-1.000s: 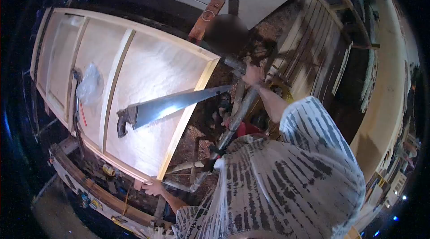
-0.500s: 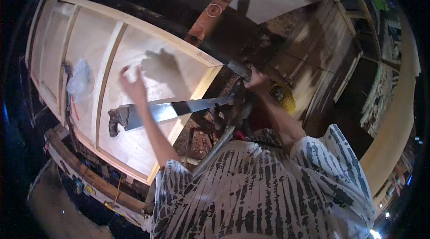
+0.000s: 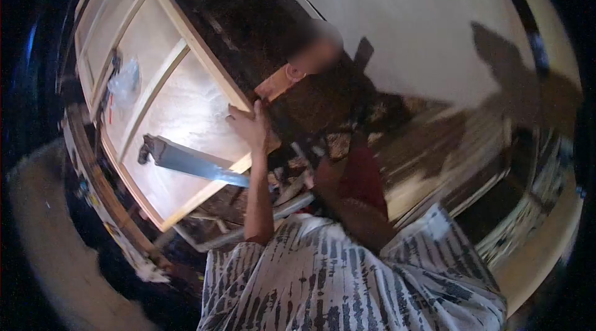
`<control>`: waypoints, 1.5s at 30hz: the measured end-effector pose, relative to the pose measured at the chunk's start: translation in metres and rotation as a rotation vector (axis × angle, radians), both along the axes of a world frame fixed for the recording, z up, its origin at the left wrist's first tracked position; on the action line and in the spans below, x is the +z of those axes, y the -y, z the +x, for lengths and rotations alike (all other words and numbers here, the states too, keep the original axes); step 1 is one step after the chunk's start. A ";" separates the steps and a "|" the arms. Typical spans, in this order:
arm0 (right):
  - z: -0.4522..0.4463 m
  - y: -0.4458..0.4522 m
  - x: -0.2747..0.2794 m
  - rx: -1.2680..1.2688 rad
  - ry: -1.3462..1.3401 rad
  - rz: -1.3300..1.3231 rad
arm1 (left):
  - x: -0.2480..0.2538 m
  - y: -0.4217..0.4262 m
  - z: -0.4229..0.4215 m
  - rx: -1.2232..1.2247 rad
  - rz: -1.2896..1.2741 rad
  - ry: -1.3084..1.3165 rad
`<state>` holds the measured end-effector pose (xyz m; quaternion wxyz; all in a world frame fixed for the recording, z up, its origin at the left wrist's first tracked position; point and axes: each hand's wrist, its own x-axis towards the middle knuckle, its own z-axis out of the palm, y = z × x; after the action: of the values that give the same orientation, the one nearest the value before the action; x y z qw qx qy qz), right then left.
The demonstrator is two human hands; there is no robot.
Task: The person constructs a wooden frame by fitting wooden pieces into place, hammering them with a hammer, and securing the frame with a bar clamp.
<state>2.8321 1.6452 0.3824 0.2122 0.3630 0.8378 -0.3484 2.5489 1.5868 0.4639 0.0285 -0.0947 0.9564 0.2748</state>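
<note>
My left hand [image 3: 251,129] reaches across the edge of a light wooden panel [image 3: 205,104] near its upper right corner, fingers on either side of the rail. On the panel lies a handsaw [image 3: 195,162], its dark handle to the left and its blade pointing toward me, the tip reaching past the rail. My right hand [image 3: 311,177] is low in shadow beside a grey pipe [image 3: 279,212]; its fingers are blurred and what they hold is unclear. A clear plastic bag [image 3: 126,81] and a thin red item [image 3: 110,109] rest farther left on the panel.
Past the panel's corner is a reddish wooden piece [image 3: 274,84]. To the right lie shadowed boards [image 3: 434,157]. An old beam [image 3: 102,191] runs below the panel on the left. A pale sheet [image 3: 422,21] spans the top.
My left hand has moved right from above the saw to the panel's edge. My right hand has shifted down and left. The view has turned, and the panel looks more steeply slanted.
</note>
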 end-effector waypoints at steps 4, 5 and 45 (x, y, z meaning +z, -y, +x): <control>0.020 -0.035 -0.021 0.097 -0.023 -0.231 | 0.018 -0.029 -0.013 0.074 -0.123 -0.032; 0.023 -0.050 -0.024 0.179 -0.060 -0.326 | 0.015 -0.028 -0.013 0.052 -0.165 -0.070; -0.310 -0.274 0.025 0.454 -0.319 -0.337 | 0.090 -0.007 0.003 0.289 -0.055 -0.031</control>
<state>2.5220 1.9192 0.4073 0.2074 0.0676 0.8506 -0.4784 2.5522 1.5943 0.5534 -0.0287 -0.2278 0.9402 0.2514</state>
